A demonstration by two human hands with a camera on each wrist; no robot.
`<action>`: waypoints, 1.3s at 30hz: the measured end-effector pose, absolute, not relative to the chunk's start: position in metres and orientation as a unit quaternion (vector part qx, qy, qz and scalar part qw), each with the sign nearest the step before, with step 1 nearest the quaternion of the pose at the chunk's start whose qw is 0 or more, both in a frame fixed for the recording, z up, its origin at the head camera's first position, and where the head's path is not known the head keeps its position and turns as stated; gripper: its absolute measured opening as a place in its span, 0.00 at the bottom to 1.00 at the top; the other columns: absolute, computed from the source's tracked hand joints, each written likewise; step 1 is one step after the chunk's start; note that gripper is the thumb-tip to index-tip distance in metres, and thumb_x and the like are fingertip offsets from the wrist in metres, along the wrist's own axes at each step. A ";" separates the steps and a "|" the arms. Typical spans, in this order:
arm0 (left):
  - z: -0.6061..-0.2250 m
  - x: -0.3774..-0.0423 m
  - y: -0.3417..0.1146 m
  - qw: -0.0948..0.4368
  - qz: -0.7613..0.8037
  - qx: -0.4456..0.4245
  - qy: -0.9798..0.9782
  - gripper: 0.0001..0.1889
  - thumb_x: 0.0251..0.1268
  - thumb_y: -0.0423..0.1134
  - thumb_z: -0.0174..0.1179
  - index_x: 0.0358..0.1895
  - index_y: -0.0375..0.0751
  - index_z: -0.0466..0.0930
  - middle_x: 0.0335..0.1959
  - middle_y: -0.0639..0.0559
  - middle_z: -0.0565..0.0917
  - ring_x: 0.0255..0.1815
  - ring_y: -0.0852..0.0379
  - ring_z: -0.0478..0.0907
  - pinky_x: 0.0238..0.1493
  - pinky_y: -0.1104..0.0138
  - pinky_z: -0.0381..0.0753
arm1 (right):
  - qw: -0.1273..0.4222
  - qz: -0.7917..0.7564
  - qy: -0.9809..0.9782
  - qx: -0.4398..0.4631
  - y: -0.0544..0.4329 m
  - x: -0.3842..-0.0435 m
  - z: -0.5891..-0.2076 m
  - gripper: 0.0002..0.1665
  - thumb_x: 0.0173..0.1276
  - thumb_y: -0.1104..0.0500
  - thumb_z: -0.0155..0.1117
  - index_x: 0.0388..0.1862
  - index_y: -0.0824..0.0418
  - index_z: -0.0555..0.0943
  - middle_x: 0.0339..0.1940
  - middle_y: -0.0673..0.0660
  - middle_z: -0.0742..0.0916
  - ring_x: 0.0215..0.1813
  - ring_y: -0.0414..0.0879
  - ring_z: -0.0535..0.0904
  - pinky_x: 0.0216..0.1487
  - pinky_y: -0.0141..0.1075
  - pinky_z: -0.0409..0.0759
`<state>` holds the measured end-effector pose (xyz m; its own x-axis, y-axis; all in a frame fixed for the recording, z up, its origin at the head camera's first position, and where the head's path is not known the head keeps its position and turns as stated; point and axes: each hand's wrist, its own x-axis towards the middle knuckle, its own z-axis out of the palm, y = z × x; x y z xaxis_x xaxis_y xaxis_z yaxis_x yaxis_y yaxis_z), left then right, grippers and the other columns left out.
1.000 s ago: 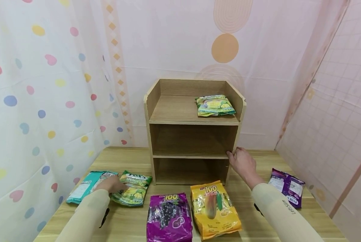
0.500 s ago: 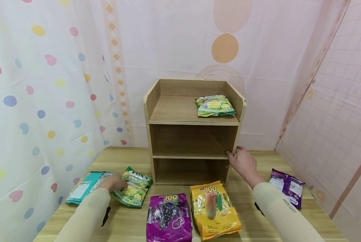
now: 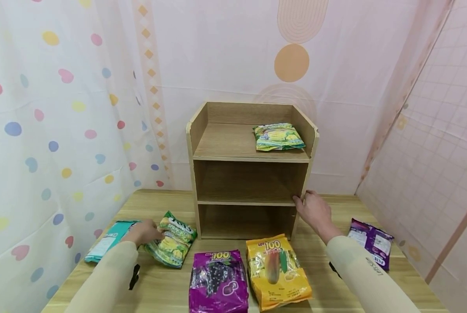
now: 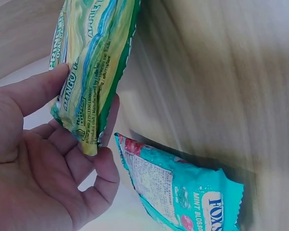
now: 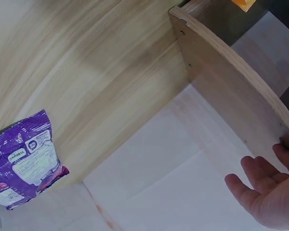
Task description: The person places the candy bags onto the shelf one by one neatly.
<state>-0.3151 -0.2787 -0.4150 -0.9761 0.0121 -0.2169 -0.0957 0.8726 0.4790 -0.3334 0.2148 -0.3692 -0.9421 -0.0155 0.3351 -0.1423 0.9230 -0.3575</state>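
At the table's left, my left hand point(image 3: 145, 232) pinches a green and yellow candy bag point(image 3: 175, 243) by its edge. In the left wrist view the thumb lies on the bag's printed side point(image 4: 94, 72) and the fingers are behind it; the bag tilts up. Next to it lies a teal mint candy bag point(image 4: 183, 187), partly behind the hand in the head view. My right hand point(image 3: 315, 213) holds the right side panel of a small wooden shelf point(image 3: 253, 203), thumb at the front edge. The other fingers hang loosely outside the panel point(image 5: 241, 82) in the right wrist view.
Another green and yellow bag point(image 3: 278, 137) lies on the shelf's top tier. In front of the shelf lie a magenta bag point(image 3: 219, 282) and an orange-yellow bag point(image 3: 278, 274). A purple bag point(image 3: 371, 243) is at the table's right. Curtains hang behind and at both sides.
My left hand has risen slightly, and the green and yellow bag's far end has tipped up and turned in its grip. My right hand stays at the shelf's side panel.
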 end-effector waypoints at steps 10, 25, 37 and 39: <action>-0.413 -0.316 -0.281 0.074 0.298 0.014 0.951 0.21 0.66 0.41 0.63 0.20 0.46 0.60 0.16 0.55 0.59 0.18 0.58 0.56 0.23 0.64 0.59 | 0.161 0.204 -0.965 0.036 0.214 -0.333 -0.369 0.27 0.77 0.48 0.50 0.19 0.61 0.74 0.65 0.72 0.76 0.59 0.69 0.76 0.50 0.58 0.79; -0.405 -0.315 -0.280 0.026 0.311 0.006 0.950 0.12 0.71 0.41 0.58 0.33 0.36 0.73 0.23 0.49 0.69 0.22 0.54 0.64 0.27 0.61 0.66 | 0.158 0.207 -0.965 0.036 0.213 -0.333 -0.369 0.31 0.78 0.47 0.50 0.13 0.59 0.70 0.65 0.71 0.77 0.51 0.66 0.82 0.36 0.50 0.80; -0.398 -0.316 -0.278 -0.042 0.355 -0.002 0.934 0.18 0.75 0.45 0.53 0.51 0.30 0.73 0.34 0.43 0.78 0.29 0.51 0.72 0.29 0.60 0.71 | 0.158 0.208 -0.964 0.039 0.214 -0.335 -0.370 0.31 0.78 0.47 0.49 0.12 0.58 0.70 0.65 0.71 0.77 0.51 0.65 0.82 0.33 0.46 0.78; -0.397 -0.316 -0.277 -0.051 0.368 -0.002 0.928 0.19 0.76 0.46 0.52 0.53 0.30 0.71 0.34 0.41 0.78 0.27 0.50 0.72 0.28 0.59 0.72 | 0.159 0.208 -0.964 0.041 0.214 -0.335 -0.371 0.31 0.77 0.48 0.50 0.12 0.58 0.70 0.65 0.71 0.77 0.49 0.65 0.82 0.31 0.46 0.78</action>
<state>-0.3164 -0.2766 -0.3966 -0.9948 -0.0414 0.0931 0.0336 0.7293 0.6834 -0.3351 0.2139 -0.3706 -0.9463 -0.0120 0.3230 -0.1443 0.9098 -0.3891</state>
